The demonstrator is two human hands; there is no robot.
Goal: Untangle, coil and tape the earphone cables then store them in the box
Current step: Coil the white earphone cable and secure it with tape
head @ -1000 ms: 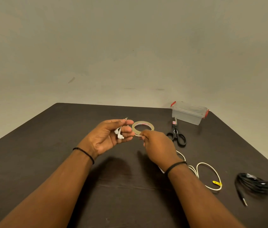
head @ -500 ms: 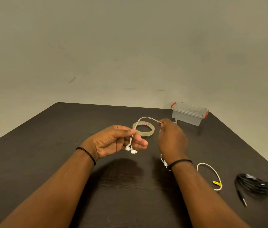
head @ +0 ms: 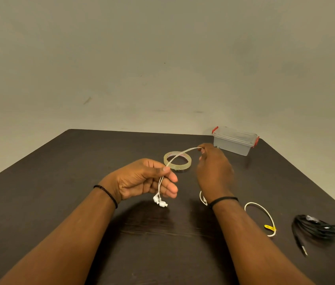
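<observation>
from the head camera, the left hand [head: 146, 179] pinches the white earphone cable [head: 177, 156] between thumb and forefinger, its two earbuds [head: 160, 201] dangling below, while the right hand [head: 213, 171] grips the same cable further along, arching it over the tape roll [head: 177, 161] on the dark table [head: 59, 182]. the lidded clear box [head: 235, 143] sits at the far right edge, and the cable's tail loops on the table beside a black earphone bundle [head: 314, 228].

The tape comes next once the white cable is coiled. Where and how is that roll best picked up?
The tape roll lies flat on the table, hole upward. Probably come from above and pinch its near rim, thumb outside and a finger inside the hole. The white cable arcs above it between both hands, so clear that first.
</observation>
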